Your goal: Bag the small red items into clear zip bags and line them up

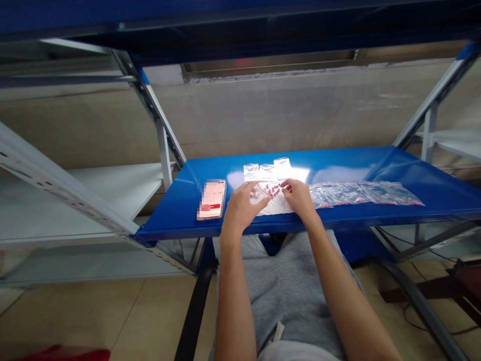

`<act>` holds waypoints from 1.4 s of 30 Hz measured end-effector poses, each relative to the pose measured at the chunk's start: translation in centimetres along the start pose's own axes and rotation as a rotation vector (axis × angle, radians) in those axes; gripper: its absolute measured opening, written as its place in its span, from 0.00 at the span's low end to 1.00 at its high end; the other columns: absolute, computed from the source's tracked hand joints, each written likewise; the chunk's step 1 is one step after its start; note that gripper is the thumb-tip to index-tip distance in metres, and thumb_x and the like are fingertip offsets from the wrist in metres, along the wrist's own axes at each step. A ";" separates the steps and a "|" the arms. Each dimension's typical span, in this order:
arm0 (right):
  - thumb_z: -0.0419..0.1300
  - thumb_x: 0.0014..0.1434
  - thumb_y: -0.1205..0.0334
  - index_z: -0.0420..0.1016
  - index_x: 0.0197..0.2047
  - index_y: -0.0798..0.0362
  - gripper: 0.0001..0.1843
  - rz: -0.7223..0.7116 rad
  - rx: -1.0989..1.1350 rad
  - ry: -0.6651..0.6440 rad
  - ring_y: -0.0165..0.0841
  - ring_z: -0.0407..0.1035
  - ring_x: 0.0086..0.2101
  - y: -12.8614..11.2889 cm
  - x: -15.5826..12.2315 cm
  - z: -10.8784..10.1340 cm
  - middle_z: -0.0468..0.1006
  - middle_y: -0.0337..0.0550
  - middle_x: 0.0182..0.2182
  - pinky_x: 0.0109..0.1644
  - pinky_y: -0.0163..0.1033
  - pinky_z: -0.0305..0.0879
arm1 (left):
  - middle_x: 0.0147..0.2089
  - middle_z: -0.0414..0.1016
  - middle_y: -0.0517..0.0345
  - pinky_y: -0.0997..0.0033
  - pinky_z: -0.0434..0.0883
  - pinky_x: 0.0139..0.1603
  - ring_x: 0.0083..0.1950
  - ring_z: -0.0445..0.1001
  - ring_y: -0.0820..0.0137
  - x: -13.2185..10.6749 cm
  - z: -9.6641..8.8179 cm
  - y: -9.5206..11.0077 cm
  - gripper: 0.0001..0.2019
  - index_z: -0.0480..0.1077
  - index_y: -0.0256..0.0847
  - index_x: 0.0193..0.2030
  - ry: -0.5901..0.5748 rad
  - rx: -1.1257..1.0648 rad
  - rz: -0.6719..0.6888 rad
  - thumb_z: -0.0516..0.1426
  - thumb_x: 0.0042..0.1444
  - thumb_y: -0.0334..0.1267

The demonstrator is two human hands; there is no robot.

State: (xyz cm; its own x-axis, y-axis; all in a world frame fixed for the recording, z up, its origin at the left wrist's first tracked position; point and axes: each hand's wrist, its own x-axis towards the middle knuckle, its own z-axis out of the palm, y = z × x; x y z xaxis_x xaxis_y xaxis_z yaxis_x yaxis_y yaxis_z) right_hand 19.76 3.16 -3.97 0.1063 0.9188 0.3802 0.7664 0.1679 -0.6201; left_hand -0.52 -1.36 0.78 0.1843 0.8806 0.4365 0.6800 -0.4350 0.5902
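Observation:
Small dark red beads (274, 192) lie in a loose cluster on a white sheet (278, 207) near the front of the blue shelf. My left hand (240, 208) rests over the sheet's left side, thumb stretched toward the beads and apart from the fingers. A thin red line (264, 190) runs beside that hand's fingers; whether it is a cord or a bag's seal I cannot tell. At the beads' right edge is my right hand (299, 197), its thumb and fingertips pinched together. Whatever sits in that pinch is too small to make out.
Several clear zip bags (370, 193) with red bits along their lower edges overlap in a row to the right. Behind the sheet lie three clear bags (267, 172). A phone (211, 199) is at left. Metal uprights (160, 120) and an upper shelf (240, 30) frame the space.

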 end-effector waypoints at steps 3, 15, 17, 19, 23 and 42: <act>0.57 0.62 0.72 0.83 0.47 0.53 0.15 -0.014 -0.085 -0.023 0.41 0.73 0.42 0.3 0.0 0.5 0.80 0.49 0.39 0.51 0.43 0.66 | 0.57 0.81 0.47 0.57 0.76 0.58 0.51 0.80 0.59 0.0 -0.1 0.1 0.23 0.74 0.39 0.60 -0.006 0.008 -0.009 0.66 0.61 0.45; 0.56 0.67 0.68 0.84 0.51 0.50 0.16 0.003 -0.177 -0.093 0.41 0.73 0.46 0.1 0.0 0.4 0.77 0.51 0.44 0.54 0.42 0.66 | 0.56 0.81 0.47 0.57 0.76 0.58 0.50 0.81 0.60 -0.1 -0.4 0.0 0.22 0.75 0.39 0.60 -0.012 0.016 -0.023 0.66 0.61 0.43; 0.57 0.67 0.68 0.84 0.52 0.49 0.16 0.003 -0.176 -0.094 0.41 0.73 0.46 0.1 0.0 0.4 0.77 0.50 0.44 0.54 0.42 0.66 | 0.56 0.81 0.47 0.58 0.76 0.58 0.50 0.81 0.60 -0.1 -0.3 0.0 0.22 0.75 0.39 0.60 -0.015 0.019 -0.024 0.66 0.61 0.44; 0.57 0.67 0.68 0.84 0.52 0.49 0.16 0.003 -0.171 -0.095 0.41 0.73 0.46 0.1 0.0 0.4 0.77 0.50 0.44 0.54 0.42 0.66 | 0.56 0.81 0.47 0.58 0.76 0.57 0.50 0.80 0.60 -0.1 -0.2 -0.1 0.22 0.75 0.40 0.60 -0.021 0.021 -0.026 0.66 0.61 0.44; 0.58 0.67 0.68 0.84 0.52 0.50 0.16 -0.009 -0.162 -0.086 0.41 0.73 0.45 0.3 0.0 0.4 0.76 0.50 0.44 0.53 0.42 0.66 | 0.54 0.82 0.49 0.59 0.76 0.55 0.50 0.80 0.61 -0.1 -0.2 -0.2 0.22 0.75 0.41 0.59 -0.037 0.015 -0.037 0.66 0.61 0.45; 0.58 0.66 0.69 0.81 0.43 0.52 0.10 -0.003 -0.232 -0.094 0.41 0.73 0.45 0.0 1.0 0.6 0.80 0.53 0.44 0.49 0.41 0.64 | 0.49 0.83 0.50 0.60 0.77 0.54 0.47 0.81 0.62 -0.2 -0.2 -0.8 0.22 0.75 0.40 0.59 -0.073 -0.021 -0.058 0.66 0.60 0.45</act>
State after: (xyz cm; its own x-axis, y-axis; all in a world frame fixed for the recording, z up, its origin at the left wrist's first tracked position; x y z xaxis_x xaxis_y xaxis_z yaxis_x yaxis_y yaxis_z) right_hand 19.46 4.31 -3.96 0.0528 0.9495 0.3093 0.8926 0.0940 -0.4409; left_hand -1.28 -1.22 0.36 0.1967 0.9154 0.3512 0.6764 -0.3860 0.6272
